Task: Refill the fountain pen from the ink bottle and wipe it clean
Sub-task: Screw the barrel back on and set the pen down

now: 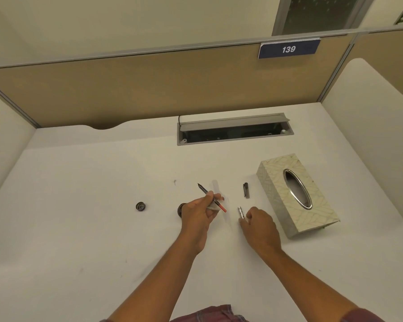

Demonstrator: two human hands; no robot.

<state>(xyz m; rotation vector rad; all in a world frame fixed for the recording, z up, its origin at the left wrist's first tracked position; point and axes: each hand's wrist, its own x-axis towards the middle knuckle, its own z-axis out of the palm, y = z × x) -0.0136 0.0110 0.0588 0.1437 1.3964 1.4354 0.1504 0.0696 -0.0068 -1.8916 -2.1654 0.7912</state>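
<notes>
My left hand (199, 211) grips the fountain pen's front section (205, 191), nib pointing up and away, its red converter end sticking out near a bit of white tissue (213, 208) in the same hand. The dark ink bottle (180, 210) is mostly hidden behind that hand. My right hand (258, 225) rests on the desk, fingertips closed on the silver pen barrel (240, 212). The pen cap (246, 190) lies on the desk to the right. The bottle's round lid (140, 206) sits apart on the left.
A patterned tissue box (312, 210) stands at the right, close to my right hand. An open grey cable tray (233, 131) is set into the white desk (79, 217) at the back. Partition walls enclose the desk on three sides.
</notes>
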